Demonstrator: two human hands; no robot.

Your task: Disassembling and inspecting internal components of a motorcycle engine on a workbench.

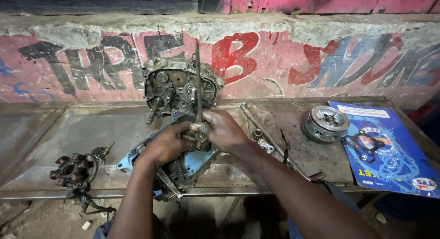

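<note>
Both hands, left hand [168, 142] and right hand [223, 129], grip an upright rod [198, 83] over the crankcase [183, 168]; gasket-scraping underway, steady pressure needed next. Clutch [325, 123] at three o'clock.

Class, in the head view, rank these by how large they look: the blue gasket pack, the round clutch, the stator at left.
1. Gasket pack, clearly largest.
2. and 3. Clutch and stator look alike; no ranking.

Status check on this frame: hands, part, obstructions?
Left hand and right hand both gripping upright rod over engine case half. Second case half behind, apart.
</note>
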